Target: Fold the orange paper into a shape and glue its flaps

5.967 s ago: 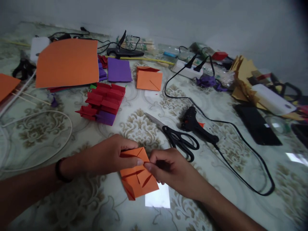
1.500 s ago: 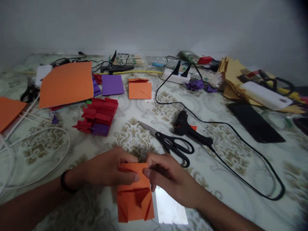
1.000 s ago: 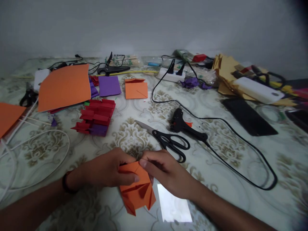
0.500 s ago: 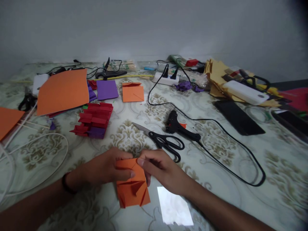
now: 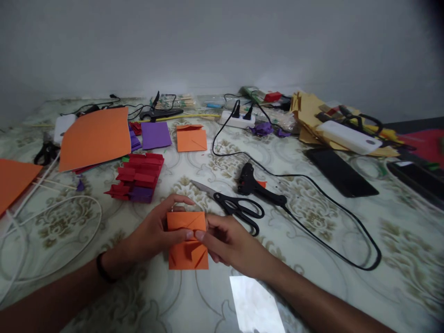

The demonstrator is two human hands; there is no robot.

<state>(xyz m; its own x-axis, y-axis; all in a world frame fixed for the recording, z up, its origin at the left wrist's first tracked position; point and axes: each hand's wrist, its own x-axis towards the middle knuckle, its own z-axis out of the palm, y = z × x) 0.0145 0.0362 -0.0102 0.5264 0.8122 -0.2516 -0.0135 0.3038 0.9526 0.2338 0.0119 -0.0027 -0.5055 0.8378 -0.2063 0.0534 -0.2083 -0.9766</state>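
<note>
A folded piece of orange paper [image 5: 187, 219] with creases and raised flaps is held between both hands, low in the middle of the view. My left hand [image 5: 157, 226] grips its left side, thumb across the front and forefinger reaching past the top edge. On the right side my right hand [image 5: 231, 243] pinches it, the thumb on the middle fold and the other fingers partly hidden behind. Both thumb tips almost meet at that fold. Beyond the right hand lie black-handled scissors [image 5: 239, 206], and a black glue gun [image 5: 260, 187] rests just past them.
Red and purple folded papers [image 5: 140, 175] sit at left, near orange sheets [image 5: 95, 138] and a purple square [image 5: 156, 134]. Another folded orange paper [image 5: 191, 140] lies farther back. A white power strip [image 5: 237, 119] feeds the glue gun's cord. Phones [image 5: 342, 173] and brown paper [image 5: 307, 115] occupy the right.
The folded orange paper has been straightened and raised slightly. My right thumb has slid down from its top edge to the middle fold, and my left forefinger has stretched out beyond the top.
</note>
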